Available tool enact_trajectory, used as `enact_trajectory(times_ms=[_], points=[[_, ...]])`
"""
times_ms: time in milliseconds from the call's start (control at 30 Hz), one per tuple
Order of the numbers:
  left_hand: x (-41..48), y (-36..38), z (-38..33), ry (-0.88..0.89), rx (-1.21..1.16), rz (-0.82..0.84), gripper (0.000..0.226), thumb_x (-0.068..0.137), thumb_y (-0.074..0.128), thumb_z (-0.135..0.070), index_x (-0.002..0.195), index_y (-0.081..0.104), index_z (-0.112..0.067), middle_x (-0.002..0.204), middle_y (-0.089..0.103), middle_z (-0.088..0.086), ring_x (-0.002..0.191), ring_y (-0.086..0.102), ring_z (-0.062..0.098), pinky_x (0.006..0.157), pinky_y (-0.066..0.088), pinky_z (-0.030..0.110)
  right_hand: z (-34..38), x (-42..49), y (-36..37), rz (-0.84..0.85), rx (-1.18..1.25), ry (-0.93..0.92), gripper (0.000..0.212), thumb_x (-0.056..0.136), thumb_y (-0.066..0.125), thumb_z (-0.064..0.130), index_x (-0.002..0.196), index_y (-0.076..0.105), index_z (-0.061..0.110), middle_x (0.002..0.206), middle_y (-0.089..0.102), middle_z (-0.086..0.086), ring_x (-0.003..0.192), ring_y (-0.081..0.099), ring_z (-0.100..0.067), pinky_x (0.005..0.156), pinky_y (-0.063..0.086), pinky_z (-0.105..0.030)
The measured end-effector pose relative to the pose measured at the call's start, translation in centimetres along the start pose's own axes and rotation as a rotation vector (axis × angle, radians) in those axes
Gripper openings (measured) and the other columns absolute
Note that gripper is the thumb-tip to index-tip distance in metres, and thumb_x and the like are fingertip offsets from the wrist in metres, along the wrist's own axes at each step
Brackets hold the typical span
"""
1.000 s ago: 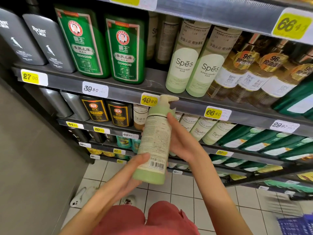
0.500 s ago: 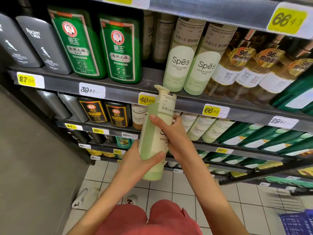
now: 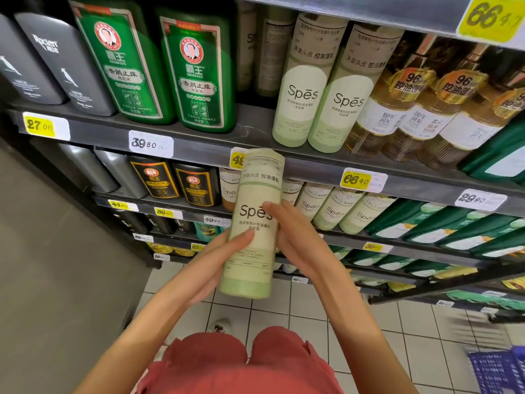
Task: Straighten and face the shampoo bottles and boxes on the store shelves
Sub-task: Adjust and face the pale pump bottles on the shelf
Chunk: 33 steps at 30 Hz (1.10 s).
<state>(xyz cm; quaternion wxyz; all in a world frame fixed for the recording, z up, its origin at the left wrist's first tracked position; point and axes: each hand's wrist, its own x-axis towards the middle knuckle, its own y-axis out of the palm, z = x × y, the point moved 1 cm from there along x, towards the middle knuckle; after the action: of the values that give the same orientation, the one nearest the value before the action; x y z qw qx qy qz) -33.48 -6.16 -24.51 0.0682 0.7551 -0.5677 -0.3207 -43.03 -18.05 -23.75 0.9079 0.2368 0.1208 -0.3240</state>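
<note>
I hold a pale green Spes shampoo bottle (image 3: 255, 223) upright in front of the shelves, its front label with the brand name facing me. My left hand (image 3: 218, 260) cups its lower left side, thumb across the label. My right hand (image 3: 295, 237) grips the right side with fingers wrapped round the front. Two matching Spes bottles (image 3: 321, 86) stand on the shelf above. A gap (image 3: 252, 120) lies between them and the green bottles (image 3: 170, 69). The pump top is hidden from view.
Dark grey bottles (image 3: 51, 64) stand at the left, amber bottles (image 3: 420, 109) at the right. The shelf edge (image 3: 199, 146) carries price tags. More Spes bottles (image 3: 332, 209) lean on the lower shelf. A blue basket (image 3: 497, 371) sits on the tiled floor at bottom right.
The bottle has been turned from its back label to its front label facing me. Both hands shifted their hold on it, and it rose slightly towards the shelf.
</note>
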Motion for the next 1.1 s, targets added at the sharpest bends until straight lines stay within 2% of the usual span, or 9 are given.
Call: enact_trajectory(times_ms=[200, 300, 400, 533, 633, 767, 900, 967, 1100], points=[[0.8, -1.1, -0.2, 0.118, 0.175, -0.046, 0.061, 0.076, 0.062, -0.028, 0.133, 0.041, -0.022, 0.127, 0.061, -0.001, 0.115, 0.058, 0.012, 0.092, 0.051, 0.029, -2.0, -0.5, 0.4, 0.079, -0.173, -0.052, 0.057, 0.075, 0.067, 0.043, 0.127, 0.05, 0.026, 0.12, 0.066, 0.007, 0.112, 0.061, -0.009, 0.095, 0.05, -0.03], [0.8, -1.8, 0.1, 0.146, 0.426, -0.06, 0.068, 0.073, 0.069, -0.027, 0.133, 0.039, -0.021, 0.128, 0.057, -0.004, 0.119, 0.054, 0.011, 0.097, 0.046, 0.029, -2.1, -0.8, -0.5, 0.078, -0.31, -0.142, 0.053, 0.08, 0.07, 0.03, 0.129, 0.049, 0.029, 0.12, 0.065, 0.011, 0.114, 0.058, -0.005, 0.09, 0.051, -0.022], [0.9, -2.1, 0.4, 0.244, 0.641, -0.078, 0.066, 0.076, 0.075, -0.012, 0.126, 0.037, -0.032, 0.121, 0.055, -0.017, 0.116, 0.052, -0.001, 0.086, 0.044, 0.009, -3.1, -1.3, -1.3, 0.075, -0.391, -0.226, 0.057, 0.079, 0.072, 0.008, 0.126, 0.048, 0.028, 0.121, 0.061, 0.013, 0.116, 0.055, -0.003, 0.089, 0.048, -0.017], [1.3, -2.1, 0.6, 0.322, 0.715, -0.07, 0.077, 0.076, 0.071, 0.001, 0.122, 0.031, -0.046, 0.121, 0.05, -0.025, 0.112, 0.045, -0.017, 0.086, 0.037, 0.0, -4.0, -1.4, -1.6, 0.051, -0.375, -0.303, 0.056, 0.069, 0.073, 0.009, 0.117, 0.05, 0.028, 0.113, 0.061, 0.018, 0.115, 0.055, 0.0, 0.091, 0.045, -0.016], [1.5, -2.4, 0.7, 0.298, 0.688, -0.069, 0.074, 0.077, 0.072, -0.002, 0.125, 0.033, -0.042, 0.123, 0.053, -0.02, 0.114, 0.048, -0.011, 0.09, 0.041, 0.006, -3.7, -1.3, -1.8, 0.074, -0.4, -0.278, 0.059, 0.071, 0.074, 0.012, 0.122, 0.049, 0.026, 0.117, 0.061, 0.016, 0.117, 0.054, -0.004, 0.095, 0.047, -0.022], [0.8, -2.6, 0.5, 0.196, 0.669, -0.046, 0.057, 0.077, 0.074, -0.018, 0.122, 0.042, -0.03, 0.119, 0.057, -0.014, 0.107, 0.054, -0.01, 0.08, 0.048, 0.01, -2.5, -1.1, -2.0, 0.154, -0.524, -0.138, 0.055, 0.081, 0.071, 0.02, 0.129, 0.044, 0.025, 0.122, 0.061, 0.009, 0.114, 0.058, -0.009, 0.094, 0.05, -0.028], [-0.4, -2.0, 1.2, -0.019, 0.351, -0.033, 0.062, 0.071, 0.068, -0.052, 0.123, 0.05, -0.024, 0.12, 0.065, -0.001, 0.109, 0.062, 0.014, 0.094, 0.05, 0.035, -1.8, -0.6, -1.1, 0.101, -0.59, 0.089, 0.04, 0.084, 0.062, 0.043, 0.112, 0.057, 0.015, 0.103, 0.068, 0.001, 0.083, 0.069, -0.004, 0.062, 0.056, -0.02], [-0.7, -1.6, 1.9, -0.117, 0.176, -0.061, 0.058, 0.071, 0.06, -0.062, 0.116, 0.054, -0.026, 0.107, 0.071, 0.0, 0.099, 0.067, 0.014, 0.08, 0.056, 0.029, -2.0, -0.2, -0.4, 0.053, -0.58, 0.205, 0.05, 0.083, 0.06, 0.052, 0.108, 0.06, 0.008, 0.091, 0.07, -0.005, 0.068, 0.068, -0.007, 0.05, 0.05, -0.017], [-1.0, -1.9, 2.4, -0.228, 0.108, -0.09, 0.042, 0.068, 0.05, -0.061, 0.099, 0.058, -0.034, 0.091, 0.075, -0.003, 0.084, 0.071, 0.011, 0.058, 0.055, 0.02, -2.8, 0.0, 0.0, 0.005, -0.502, 0.392, 0.069, 0.08, 0.061, 0.056, 0.116, 0.058, -0.002, 0.083, 0.068, -0.012, 0.064, 0.068, -0.014, 0.051, 0.052, -0.021]])
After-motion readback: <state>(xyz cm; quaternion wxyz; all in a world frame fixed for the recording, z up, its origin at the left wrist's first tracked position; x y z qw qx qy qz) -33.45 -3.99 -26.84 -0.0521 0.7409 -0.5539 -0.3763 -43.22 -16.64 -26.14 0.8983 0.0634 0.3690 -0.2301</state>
